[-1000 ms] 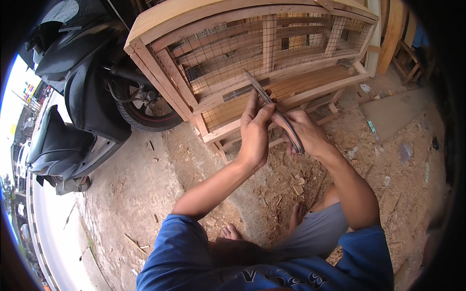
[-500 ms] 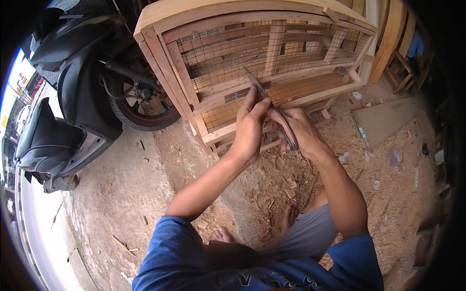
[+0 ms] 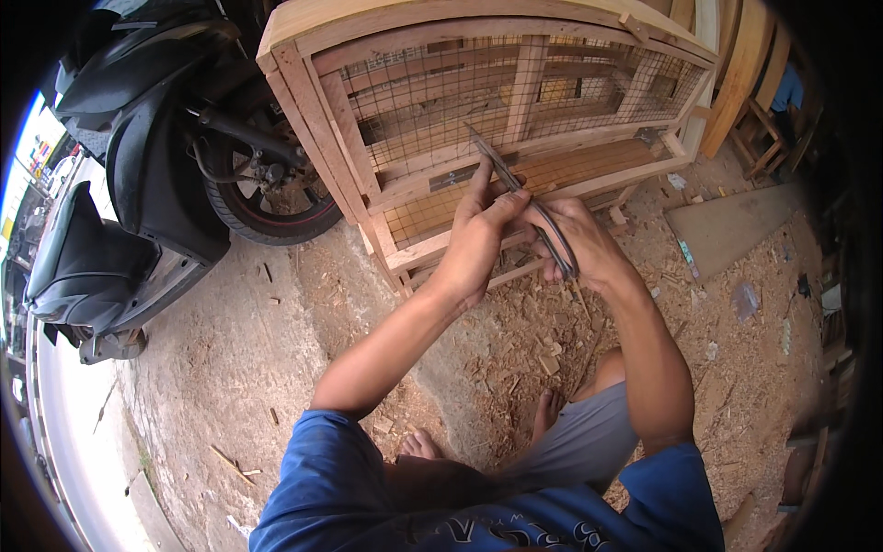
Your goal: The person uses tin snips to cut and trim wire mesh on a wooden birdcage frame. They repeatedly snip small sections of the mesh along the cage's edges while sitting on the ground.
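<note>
Dark metal snips (image 3: pixel 551 226) with curved handles slant across both my hands, their pointed blades away from me. My left hand (image 3: pixel 472 247) grips them near the pivot, thumb pressed on top and index finger stretched along the blades. My right hand (image 3: pixel 586 241) is closed around the handles, with several of its fingertips hidden beneath them. Just beyond my hands stands a wooden cage (image 3: pixel 317 129), framed in pale timber. The wire mesh (image 3: pixel 441 110) on its front lies behind the blade tips; whether the tips touch it I cannot tell.
At the left a black motor scooter (image 3: pixel 166 166) stands close to the cage. Wood shavings (image 3: pixel 515 350) litter the concrete floor around my bare feet. A flat board (image 3: pixel 731 228) lies on the right, and long planks (image 3: pixel 736 74) lean behind the cage.
My hands and the snips have shifted slightly to the right. The handles lie a little more exposed over the right hand; both hands keep their grip.
</note>
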Demonstrator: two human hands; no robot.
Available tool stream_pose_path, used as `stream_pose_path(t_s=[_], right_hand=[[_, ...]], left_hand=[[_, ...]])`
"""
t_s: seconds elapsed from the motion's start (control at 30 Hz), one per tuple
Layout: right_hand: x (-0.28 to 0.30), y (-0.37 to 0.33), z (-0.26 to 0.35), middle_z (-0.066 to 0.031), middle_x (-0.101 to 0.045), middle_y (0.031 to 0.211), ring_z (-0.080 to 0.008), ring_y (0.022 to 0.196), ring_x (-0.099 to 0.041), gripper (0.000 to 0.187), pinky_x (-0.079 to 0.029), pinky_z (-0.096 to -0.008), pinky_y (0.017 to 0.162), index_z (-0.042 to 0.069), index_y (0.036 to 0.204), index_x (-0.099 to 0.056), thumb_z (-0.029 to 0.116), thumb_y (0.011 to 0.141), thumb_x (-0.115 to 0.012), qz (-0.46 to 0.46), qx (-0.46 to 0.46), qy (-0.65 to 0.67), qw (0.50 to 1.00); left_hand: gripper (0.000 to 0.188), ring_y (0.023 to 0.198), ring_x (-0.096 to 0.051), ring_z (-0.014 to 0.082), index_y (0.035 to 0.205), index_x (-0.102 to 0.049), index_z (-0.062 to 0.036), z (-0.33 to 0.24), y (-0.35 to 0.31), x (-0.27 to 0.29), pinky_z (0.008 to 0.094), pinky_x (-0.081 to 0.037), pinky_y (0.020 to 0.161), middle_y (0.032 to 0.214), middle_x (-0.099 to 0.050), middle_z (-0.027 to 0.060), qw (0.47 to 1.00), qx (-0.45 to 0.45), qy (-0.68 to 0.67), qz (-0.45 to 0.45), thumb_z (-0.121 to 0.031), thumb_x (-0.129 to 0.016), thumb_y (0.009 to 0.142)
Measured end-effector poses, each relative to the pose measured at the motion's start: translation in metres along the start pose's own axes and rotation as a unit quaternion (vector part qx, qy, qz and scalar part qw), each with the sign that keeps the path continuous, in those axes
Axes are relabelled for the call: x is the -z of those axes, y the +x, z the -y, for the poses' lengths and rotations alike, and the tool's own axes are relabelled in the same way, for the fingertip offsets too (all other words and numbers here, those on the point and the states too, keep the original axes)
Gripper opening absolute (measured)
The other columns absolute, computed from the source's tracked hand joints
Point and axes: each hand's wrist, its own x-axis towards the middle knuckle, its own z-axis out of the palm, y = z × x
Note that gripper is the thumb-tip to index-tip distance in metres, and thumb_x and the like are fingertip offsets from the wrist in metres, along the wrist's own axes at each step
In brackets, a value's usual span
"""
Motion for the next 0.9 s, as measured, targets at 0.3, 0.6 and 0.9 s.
stream_pose_path(t_s=[0.3, 0.6, 0.9], right_hand=[[-0.0066, -0.0003, -0.0014, 0.0015, -0.049, 0.056, -0.0093, 0.04, -0.054, 0.054, -0.042, -0.0221, 0.035, 0.0, 0.087, -0.067, 0.053, 0.095, -0.06, -0.02, 0.0, -0.018, 1.0], [-0.0049, 0.0027, -0.0014, 0.0023, -0.046, 0.052, -0.012, 0.042, -0.057, 0.059, -0.045, -0.0257, 0.037, 0.0, 0.092, -0.07, 0.058, 0.096, -0.055, -0.018, 0.005, -0.07, 0.997], [-0.008, 0.0003, 0.0029, -0.001, -0.047, 0.05, -0.0166, 0.046, -0.062, 0.066, -0.049, -0.0302, 0.044, 0.001, 0.093, -0.071, 0.065, 0.092, -0.054, -0.025, -0.003, -0.144, 0.989]], left_hand=[[0.084, 0.106, -0.056, 0.0238, 0.156, 0.002, 0.0038, -0.0011, -0.0016, -0.0004, 0.0443, -0.032, 0.111, 0.096, -0.063, 0.0113, 0.999, -0.006, 0.038, 0.003, -0.019, -0.055, 0.098], [0.087, 0.126, -0.048, 0.0279, 0.156, 0.001, 0.0039, -0.0018, 0.0005, 0.004, 0.0472, -0.033, 0.111, 0.124, -0.056, 0.0203, 0.999, 0.004, 0.037, 0.011, -0.021, -0.058, 0.097], [0.089, 0.129, -0.047, 0.0307, 0.156, -0.003, 0.0036, -0.0037, 0.0006, 0.0087, 0.0491, -0.033, 0.113, 0.132, -0.048, 0.0245, 0.999, 0.013, 0.033, 0.016, -0.024, -0.062, 0.096]])
